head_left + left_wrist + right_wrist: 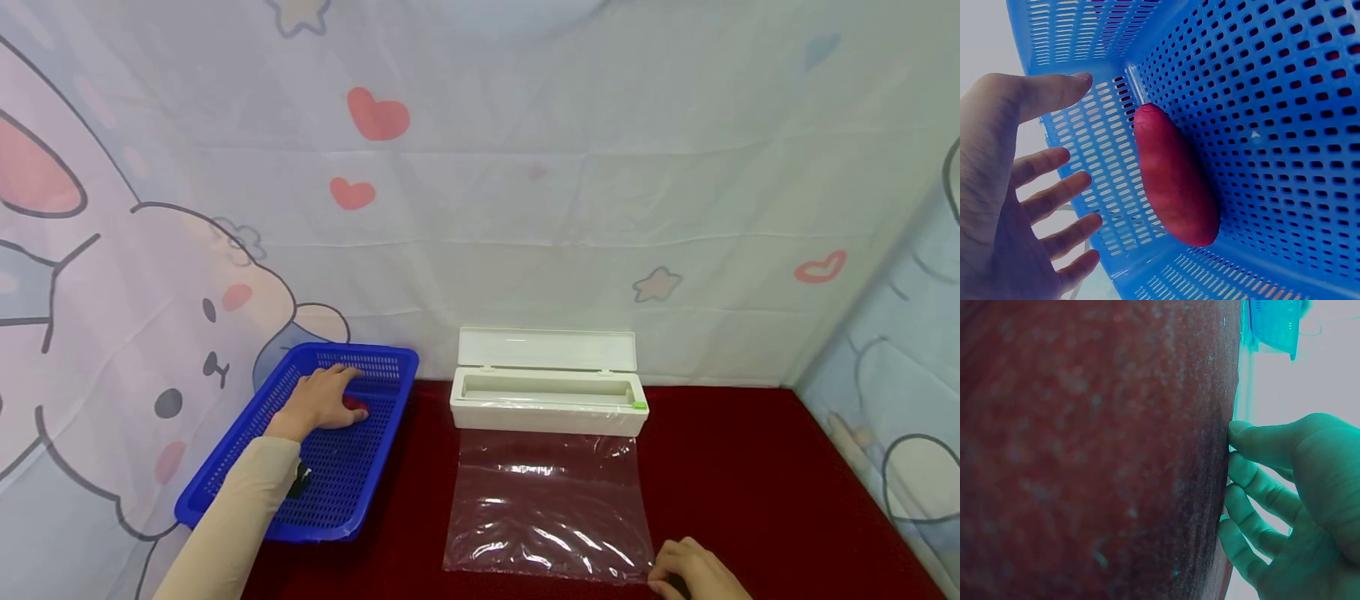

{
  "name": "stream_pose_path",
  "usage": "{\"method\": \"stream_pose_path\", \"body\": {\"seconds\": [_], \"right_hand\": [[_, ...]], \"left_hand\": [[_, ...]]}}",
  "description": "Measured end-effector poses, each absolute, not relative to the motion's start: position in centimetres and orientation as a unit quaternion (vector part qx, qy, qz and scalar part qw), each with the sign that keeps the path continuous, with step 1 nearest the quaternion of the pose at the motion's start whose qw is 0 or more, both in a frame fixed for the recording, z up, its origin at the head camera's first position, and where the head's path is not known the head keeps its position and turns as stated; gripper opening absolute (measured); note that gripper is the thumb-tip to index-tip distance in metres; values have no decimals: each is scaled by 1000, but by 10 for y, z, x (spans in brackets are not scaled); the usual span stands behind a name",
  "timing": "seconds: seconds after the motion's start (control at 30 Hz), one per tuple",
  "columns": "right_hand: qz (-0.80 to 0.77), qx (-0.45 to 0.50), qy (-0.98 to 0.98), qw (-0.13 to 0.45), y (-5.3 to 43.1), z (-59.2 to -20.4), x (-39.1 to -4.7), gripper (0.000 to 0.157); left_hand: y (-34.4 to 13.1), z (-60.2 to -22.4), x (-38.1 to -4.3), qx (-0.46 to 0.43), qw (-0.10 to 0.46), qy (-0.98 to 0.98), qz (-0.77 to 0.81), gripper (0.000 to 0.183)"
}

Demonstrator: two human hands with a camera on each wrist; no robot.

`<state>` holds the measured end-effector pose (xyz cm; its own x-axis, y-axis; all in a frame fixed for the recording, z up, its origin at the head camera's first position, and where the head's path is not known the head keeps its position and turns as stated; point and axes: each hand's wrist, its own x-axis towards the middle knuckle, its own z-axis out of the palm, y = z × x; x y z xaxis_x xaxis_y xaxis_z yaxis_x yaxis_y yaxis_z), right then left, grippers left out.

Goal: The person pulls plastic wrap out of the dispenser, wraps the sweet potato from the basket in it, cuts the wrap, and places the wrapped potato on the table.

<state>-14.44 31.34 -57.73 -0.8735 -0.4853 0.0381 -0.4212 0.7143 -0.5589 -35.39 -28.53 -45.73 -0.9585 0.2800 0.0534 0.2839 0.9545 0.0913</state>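
Note:
My left hand [322,400] reaches into the blue plastic basket [408,367] with fingers spread and nothing in its grasp. Close to it, a smooth red sweet potato [1175,178] lies on the basket floor along one side wall; the head view shows only a bit of it past the thumb. A sheet of clear plastic wrap [551,508] stretches forward from a white wrap dispenser box [547,417]. At the sheet's near right corner, my right hand [693,571] rests its loosely bent fingertips, thumb and forefinger apart in the right wrist view.
The dispenser's lid [547,348] stands raised against the printed curtain [525,208], and a green slider [639,406] sits at its right end. A dark object [300,481] shows beside the left sleeve in the basket. Dark red cloth [720,475] covers the table.

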Motion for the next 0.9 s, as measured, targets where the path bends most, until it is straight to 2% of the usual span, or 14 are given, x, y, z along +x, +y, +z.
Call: {"method": "stream_pose_path", "body": {"seconds": [0.5, 0.9], "right_hand": [[-292, -220, 927, 85, 311, -572, -143, 11], [-293, -227, 926, 76, 313, -575, -144, 11]], "left_hand": [[-288, -471, -357, -140, 8, -989, -56, 72], [-296, -484, -362, -140, -5, -988, -71, 73]]}}
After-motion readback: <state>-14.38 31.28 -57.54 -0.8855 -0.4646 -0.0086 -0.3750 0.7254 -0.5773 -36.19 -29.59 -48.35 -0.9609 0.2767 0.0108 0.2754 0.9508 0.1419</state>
